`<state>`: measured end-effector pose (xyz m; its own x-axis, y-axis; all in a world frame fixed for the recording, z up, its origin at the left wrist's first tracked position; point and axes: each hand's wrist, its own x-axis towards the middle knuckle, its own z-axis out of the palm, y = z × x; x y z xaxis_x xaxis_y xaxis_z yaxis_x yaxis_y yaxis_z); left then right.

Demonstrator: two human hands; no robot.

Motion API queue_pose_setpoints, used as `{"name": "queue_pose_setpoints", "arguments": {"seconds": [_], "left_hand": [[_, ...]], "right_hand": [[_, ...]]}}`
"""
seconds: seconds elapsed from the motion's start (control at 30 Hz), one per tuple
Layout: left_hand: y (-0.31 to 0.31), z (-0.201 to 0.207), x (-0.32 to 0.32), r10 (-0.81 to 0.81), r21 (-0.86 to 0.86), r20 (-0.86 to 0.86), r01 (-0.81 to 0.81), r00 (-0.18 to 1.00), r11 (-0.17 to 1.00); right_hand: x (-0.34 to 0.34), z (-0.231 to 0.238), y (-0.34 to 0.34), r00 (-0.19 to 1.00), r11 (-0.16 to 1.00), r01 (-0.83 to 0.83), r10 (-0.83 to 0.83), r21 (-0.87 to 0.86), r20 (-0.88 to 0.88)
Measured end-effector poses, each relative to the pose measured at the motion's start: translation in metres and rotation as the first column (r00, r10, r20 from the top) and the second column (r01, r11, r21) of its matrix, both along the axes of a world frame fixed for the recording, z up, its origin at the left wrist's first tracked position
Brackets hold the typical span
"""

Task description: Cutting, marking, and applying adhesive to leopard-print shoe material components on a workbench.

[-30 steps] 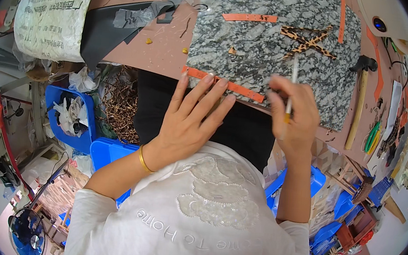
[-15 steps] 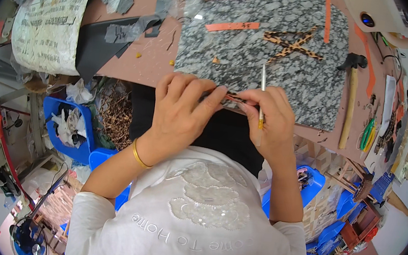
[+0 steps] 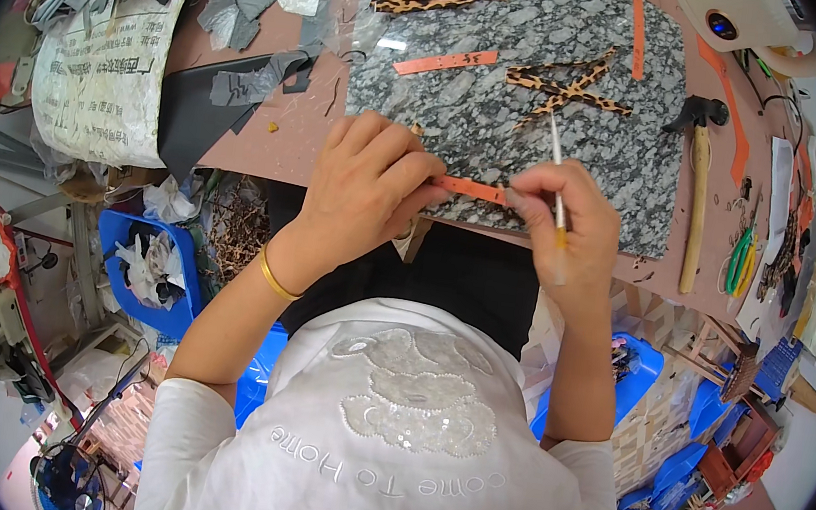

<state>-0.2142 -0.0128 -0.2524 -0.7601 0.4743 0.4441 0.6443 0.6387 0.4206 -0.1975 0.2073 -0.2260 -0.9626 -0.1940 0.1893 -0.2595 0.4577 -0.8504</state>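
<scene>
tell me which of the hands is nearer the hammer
Right. The right hand lies left of the hammer; the left hand is farther left, past the right one.

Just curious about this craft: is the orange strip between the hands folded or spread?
Spread lengthwise where it shows: the strip runs straight between the left hand and right hand. Cannot tell whether its edges are folded.

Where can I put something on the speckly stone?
Between the right hand and wooden-handled black hammer, the grey speckled stone is bare. So is the patch beyond the crossed leopard-print strips. The near edge is crowded: the left hand and right hold a flat orange strip.
</scene>
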Motion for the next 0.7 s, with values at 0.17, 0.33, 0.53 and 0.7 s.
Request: {"name": "queue_pose_setpoints", "arguments": {"seconds": [0.17,0.33,0.53,0.7], "left_hand": [[-0.007,0.009,-0.010,0.028,0.056,0.010,-0.029,1.000,0.998],[-0.009,0.017,-0.004,-0.018,0.228,0.145,-0.016,0.989,0.974],[-0.007,0.026,0.004,-0.251,0.639,0.581,-0.242,0.774,0.730],[-0.010,0.021,0.002,-0.621,0.778,0.588,-0.573,0.518,0.259]], "right_hand": [[-0.008,0.004,-0.009,0.997,0.981,-0.008,0.022,-0.193,0.069],[-0.010,0.013,-0.027,0.955,0.796,0.084,0.107,-0.600,0.275],[-0.010,0.014,-0.020,0.883,0.895,0.132,0.089,-0.426,0.461],[-0.005,0.023,-0.014,0.918,0.916,0.098,0.068,-0.389,0.390]]}}
